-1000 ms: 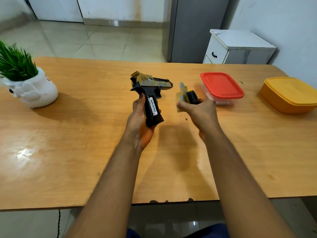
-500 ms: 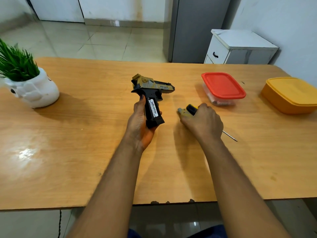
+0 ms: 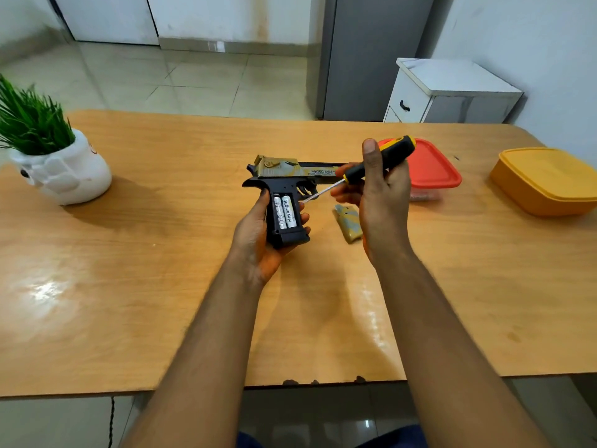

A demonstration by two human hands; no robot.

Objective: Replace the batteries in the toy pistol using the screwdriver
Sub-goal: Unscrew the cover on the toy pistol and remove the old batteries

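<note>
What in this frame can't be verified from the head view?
- Contents of the yellow container and the red-lidded container: lids cover them, and the right hand hides part of the red one.
- Screwdriver tip type: too small, blurred.
- Toy pistol muzzle: behind the right hand.
- Left battery's label: too small to read.
- Left hand fingers: mostly behind the grip.

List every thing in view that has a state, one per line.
toy pistol: held in left hand, grip compartment open
batteries: two seated in grip
compartment cover: off, lying on table
screwdriver: held in right hand, tip near grip
red-lidded container: closed
yellow container: closed
</note>
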